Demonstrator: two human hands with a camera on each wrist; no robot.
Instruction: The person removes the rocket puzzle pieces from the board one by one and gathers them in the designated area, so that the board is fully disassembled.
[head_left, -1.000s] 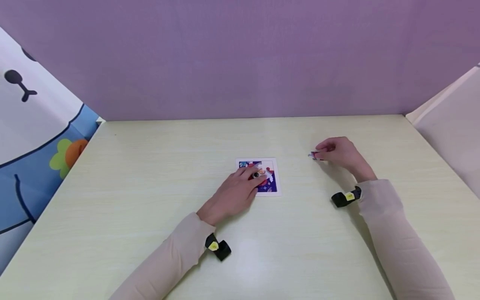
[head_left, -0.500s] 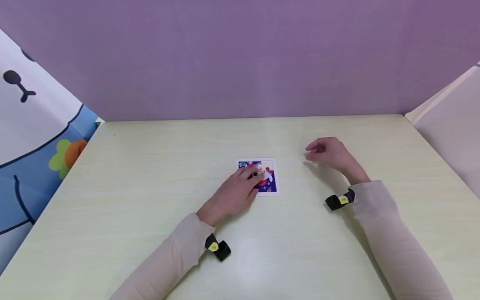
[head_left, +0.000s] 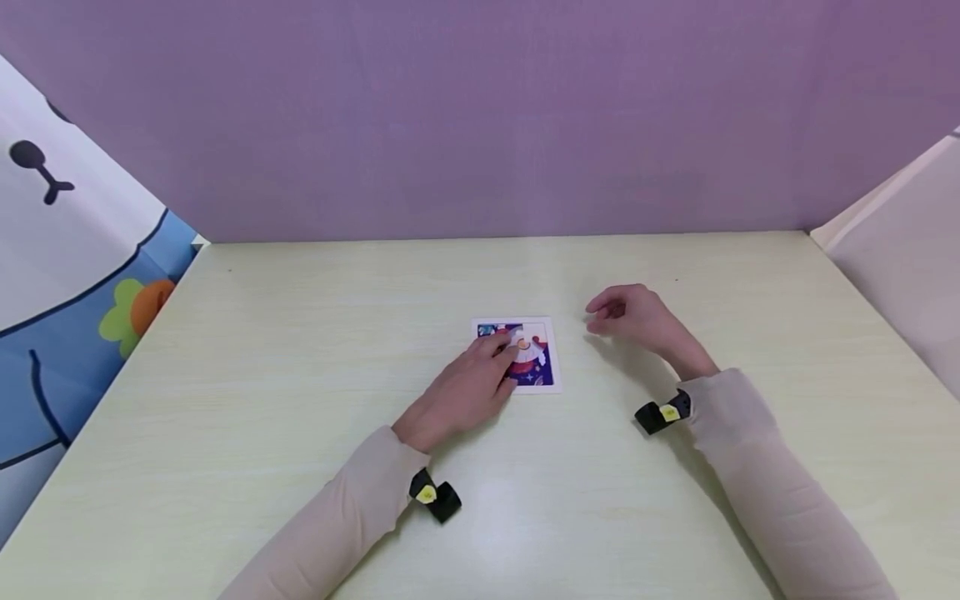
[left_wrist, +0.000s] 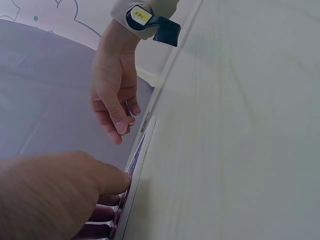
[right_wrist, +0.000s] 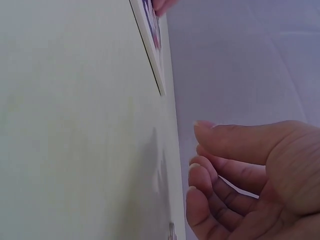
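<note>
A small square puzzle board with a purple and red picture lies flat in the middle of the table. My left hand rests on its left part with straight fingers pressing the pieces; the left wrist view shows this hand close up at the board's edge. My right hand hovers just right of the board with thumb and fingers curled together. In the right wrist view a pale sliver shows between the fingers, seemingly a small puzzle piece, mostly hidden.
The pale wooden table is walled by a purple backdrop, a cartoon-printed panel on the left and a white panel on the right. Black bands sit on both wrists.
My right hand picked a small coloured piece off the table at the right and has moved left toward the board. The left hand has stayed on the puzzle.
</note>
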